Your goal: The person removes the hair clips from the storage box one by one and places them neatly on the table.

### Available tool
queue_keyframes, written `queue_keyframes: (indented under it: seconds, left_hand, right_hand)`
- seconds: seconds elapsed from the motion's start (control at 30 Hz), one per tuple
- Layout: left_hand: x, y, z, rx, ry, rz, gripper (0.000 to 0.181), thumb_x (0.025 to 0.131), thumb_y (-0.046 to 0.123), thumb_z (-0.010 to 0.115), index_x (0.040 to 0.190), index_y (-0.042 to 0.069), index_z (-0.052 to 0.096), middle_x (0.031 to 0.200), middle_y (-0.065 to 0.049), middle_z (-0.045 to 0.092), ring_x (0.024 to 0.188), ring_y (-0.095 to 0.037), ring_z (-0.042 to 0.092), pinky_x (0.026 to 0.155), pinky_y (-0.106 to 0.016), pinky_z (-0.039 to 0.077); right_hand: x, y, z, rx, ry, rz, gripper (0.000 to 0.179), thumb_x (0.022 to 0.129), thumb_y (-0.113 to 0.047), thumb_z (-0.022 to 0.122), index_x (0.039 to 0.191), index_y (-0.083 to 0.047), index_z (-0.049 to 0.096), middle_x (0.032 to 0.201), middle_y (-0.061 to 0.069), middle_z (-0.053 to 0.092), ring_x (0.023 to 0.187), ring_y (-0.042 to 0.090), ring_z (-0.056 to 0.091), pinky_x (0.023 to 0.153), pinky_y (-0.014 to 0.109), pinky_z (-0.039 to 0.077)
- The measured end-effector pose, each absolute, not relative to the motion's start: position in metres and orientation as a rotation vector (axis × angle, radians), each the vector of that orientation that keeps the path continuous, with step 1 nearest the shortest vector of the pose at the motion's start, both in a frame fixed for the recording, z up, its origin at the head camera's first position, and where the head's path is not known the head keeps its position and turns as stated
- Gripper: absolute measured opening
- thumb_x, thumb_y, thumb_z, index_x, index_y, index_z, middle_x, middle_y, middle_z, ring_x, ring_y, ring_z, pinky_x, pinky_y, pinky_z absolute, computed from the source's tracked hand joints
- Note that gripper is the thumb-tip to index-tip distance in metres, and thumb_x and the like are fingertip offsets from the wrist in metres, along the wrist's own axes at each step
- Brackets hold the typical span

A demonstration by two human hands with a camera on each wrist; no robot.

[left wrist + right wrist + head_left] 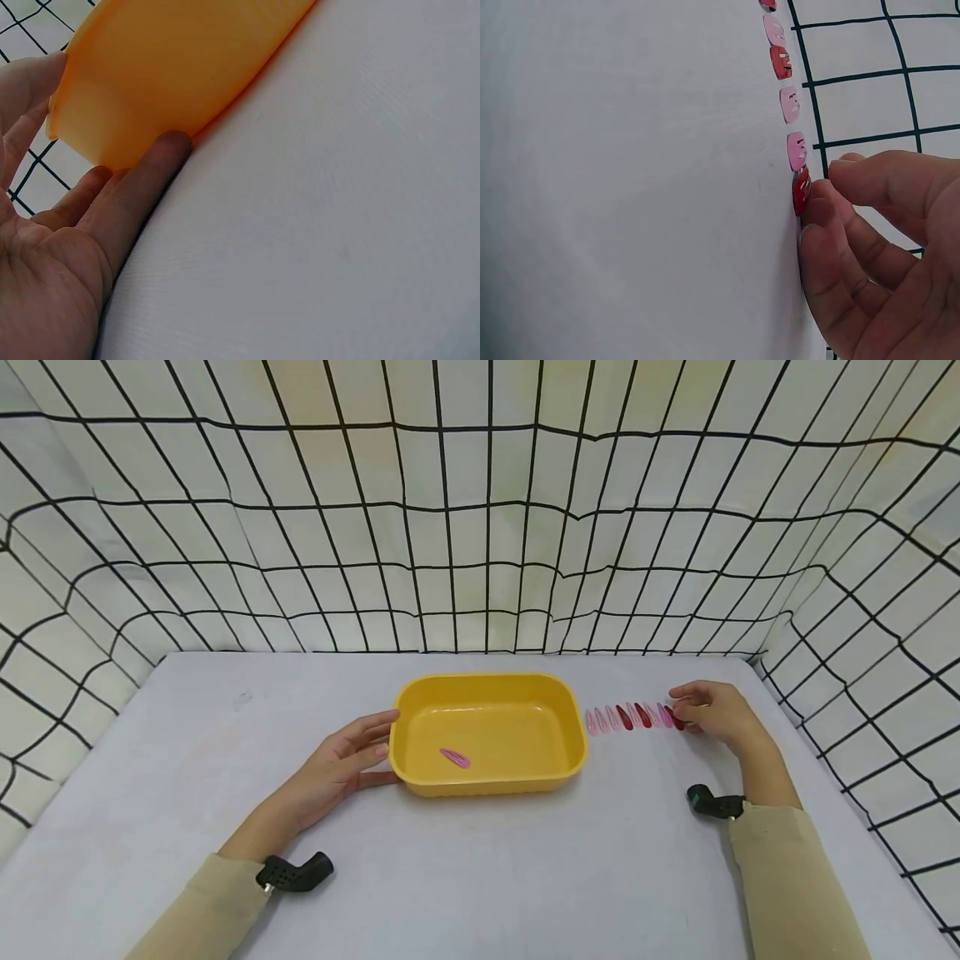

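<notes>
A yellow plastic basin (487,783) stands on the table with one pink snap hair clip (455,758) lying inside. My left hand (341,768) rests against its left end, fingers fairly straight, some at the rim and one low by the base; the left wrist view shows that hand (82,240) touching the basin wall (172,67). To the right of the basin runs a row of pink and red hair clips (625,717). At the row's far right end, my right hand (716,714) is beside a dark red hair clip (801,191), thumb and fingers bent but apart.
White cloth covers the table (480,877). Black wire mesh (487,527) rises along the back and both sides, close behind the clip row. A dark wrist camera (296,871) sits on the left wrist, another camera (712,802) on the right.
</notes>
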State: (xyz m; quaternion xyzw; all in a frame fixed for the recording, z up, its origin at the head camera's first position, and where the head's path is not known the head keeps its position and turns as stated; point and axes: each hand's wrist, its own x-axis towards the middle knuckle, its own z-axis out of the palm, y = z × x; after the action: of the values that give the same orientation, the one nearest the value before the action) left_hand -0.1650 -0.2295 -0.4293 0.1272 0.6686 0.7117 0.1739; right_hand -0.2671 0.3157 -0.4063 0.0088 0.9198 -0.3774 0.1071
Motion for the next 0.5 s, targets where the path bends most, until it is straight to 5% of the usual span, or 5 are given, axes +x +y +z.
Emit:
queue_keyframes:
  seconds: [0.3,0.5]
  left_hand:
    - [-0.163,-0.231,-0.433,0.364,1.878,2.033,0.053,0.105,0.014,0.052,0.154,0.011,0.034,0.159,-0.017,0.030,0.131,-0.021,0.053,0.097,-0.044,0.055]
    - [-0.167,-0.233,-0.431,0.375,1.882,2.021,0.054,0.104,0.014,0.053,0.154,0.010,0.033,0.159,-0.016,0.031,0.131,-0.023,0.053,0.097,-0.045,0.055]
  right_hand:
    - [-0.260,0.299,-0.390,-0.037,2.786,-1.136,0.036,0.102,-0.024,0.057,0.133,-0.005,0.059,0.121,0.019,0.062,0.106,0.031,0.061,0.077,0.025,0.057]
    - [-0.250,0.246,-0.365,-0.167,2.744,-1.293,0.034,0.101,-0.029,0.060,0.128,-0.009,0.062,0.122,0.017,0.064,0.108,0.035,0.061,0.079,0.033,0.060]
